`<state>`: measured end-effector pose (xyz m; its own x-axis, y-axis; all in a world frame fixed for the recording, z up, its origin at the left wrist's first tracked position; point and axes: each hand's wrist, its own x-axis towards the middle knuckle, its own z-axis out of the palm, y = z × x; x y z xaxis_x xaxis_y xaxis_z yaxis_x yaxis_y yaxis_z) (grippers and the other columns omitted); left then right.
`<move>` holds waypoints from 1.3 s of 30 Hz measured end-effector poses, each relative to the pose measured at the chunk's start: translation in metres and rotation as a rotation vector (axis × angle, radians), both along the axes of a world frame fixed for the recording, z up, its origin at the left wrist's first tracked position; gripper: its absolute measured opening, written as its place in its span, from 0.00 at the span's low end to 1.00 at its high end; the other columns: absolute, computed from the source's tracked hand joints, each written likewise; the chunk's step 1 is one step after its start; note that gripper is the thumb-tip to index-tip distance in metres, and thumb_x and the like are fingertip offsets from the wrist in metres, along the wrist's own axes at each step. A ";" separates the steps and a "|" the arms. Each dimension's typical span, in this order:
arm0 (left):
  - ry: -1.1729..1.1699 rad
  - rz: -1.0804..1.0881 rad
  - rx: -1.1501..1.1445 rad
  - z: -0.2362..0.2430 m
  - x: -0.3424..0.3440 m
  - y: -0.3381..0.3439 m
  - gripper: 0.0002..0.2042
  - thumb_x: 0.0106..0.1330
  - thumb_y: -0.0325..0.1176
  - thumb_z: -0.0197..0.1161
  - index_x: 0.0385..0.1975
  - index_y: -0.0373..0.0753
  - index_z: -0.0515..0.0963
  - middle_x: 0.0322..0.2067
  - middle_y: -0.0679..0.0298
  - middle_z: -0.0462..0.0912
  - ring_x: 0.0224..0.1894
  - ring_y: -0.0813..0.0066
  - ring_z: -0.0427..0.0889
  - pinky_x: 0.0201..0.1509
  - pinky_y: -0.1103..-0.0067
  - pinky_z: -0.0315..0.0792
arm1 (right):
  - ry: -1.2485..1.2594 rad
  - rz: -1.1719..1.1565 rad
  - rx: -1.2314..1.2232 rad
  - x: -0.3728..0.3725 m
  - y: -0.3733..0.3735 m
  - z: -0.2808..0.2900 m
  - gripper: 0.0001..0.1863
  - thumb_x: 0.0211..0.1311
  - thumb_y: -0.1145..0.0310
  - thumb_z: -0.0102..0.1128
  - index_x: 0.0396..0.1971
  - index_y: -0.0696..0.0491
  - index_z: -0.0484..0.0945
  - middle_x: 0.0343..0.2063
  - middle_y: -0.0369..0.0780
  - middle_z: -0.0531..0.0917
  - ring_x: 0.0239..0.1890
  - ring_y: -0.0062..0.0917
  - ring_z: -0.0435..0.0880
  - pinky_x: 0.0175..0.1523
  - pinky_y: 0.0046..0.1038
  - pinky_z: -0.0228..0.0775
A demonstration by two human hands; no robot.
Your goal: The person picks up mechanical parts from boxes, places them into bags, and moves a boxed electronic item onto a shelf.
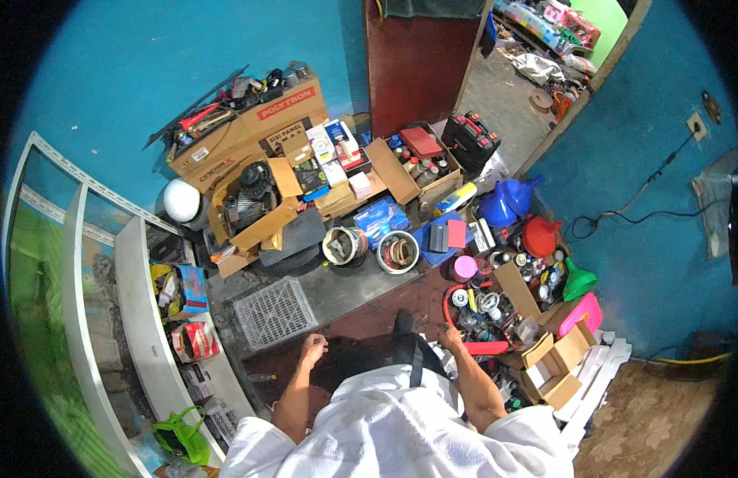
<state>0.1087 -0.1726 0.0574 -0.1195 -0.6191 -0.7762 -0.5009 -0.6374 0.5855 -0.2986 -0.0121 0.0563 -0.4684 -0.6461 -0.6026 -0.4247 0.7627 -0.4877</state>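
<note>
My right hand (pixel 450 338) is closed on the near left rim of a red tray (pixel 487 348). The tray is full of small parts, among them a pale wheel-like piece (pixel 460 298) and a pale ring-shaped piece (pixel 488 302). Lower left, my left hand (pixel 313 349) hangs over the dark red floor with its fingers loosely bent and a little apart. I see nothing in it. Just beyond this hand lies a grey plastic crate (pixel 275 312) with a grid surface.
Two white buckets, one with grey pieces (pixel 331 256) and one with rings (pixel 398 269), stand ahead. Opened cardboard boxes (pixel 548 370) and bottles crowd the right. A blue funnel (pixel 508 202) and green funnel (pixel 579 280) stand there. A white shelf frame (pixel 150 319) borders the left.
</note>
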 end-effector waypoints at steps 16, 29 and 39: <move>-0.074 -0.420 -0.403 -0.182 -0.264 -0.154 0.13 0.62 0.36 0.58 0.41 0.36 0.70 0.31 0.57 0.77 0.32 0.63 0.78 0.40 0.70 0.70 | -0.155 -0.153 -0.020 -0.051 -0.145 -0.226 0.20 0.56 0.65 0.52 0.47 0.60 0.71 0.42 0.55 0.78 0.47 0.49 0.75 0.50 0.41 0.68; -0.259 -0.719 -0.381 -0.294 -0.339 -0.268 0.21 0.58 0.26 0.53 0.52 0.29 0.62 0.35 0.37 0.76 0.40 0.42 0.76 0.46 0.58 0.69 | -0.342 -0.544 -0.249 -0.074 -0.260 -0.348 0.22 0.59 0.61 0.54 0.50 0.57 0.69 0.42 0.52 0.79 0.47 0.44 0.77 0.51 0.36 0.67; -0.058 -0.412 -0.289 -0.222 -0.256 -0.186 0.21 0.59 0.29 0.55 0.54 0.34 0.64 0.44 0.43 0.76 0.48 0.46 0.74 0.50 0.65 0.69 | -0.378 -0.351 -0.217 -0.035 -0.198 -0.254 0.20 0.58 0.70 0.48 0.52 0.58 0.67 0.39 0.41 0.77 0.36 0.24 0.76 0.43 0.25 0.70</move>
<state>-0.1471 -0.3582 -0.1644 -0.3610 -0.7197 -0.5930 -0.7138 -0.1959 0.6723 -0.3340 -0.2106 -0.1977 -0.4555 -0.6181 -0.6407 0.0716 0.6919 -0.7184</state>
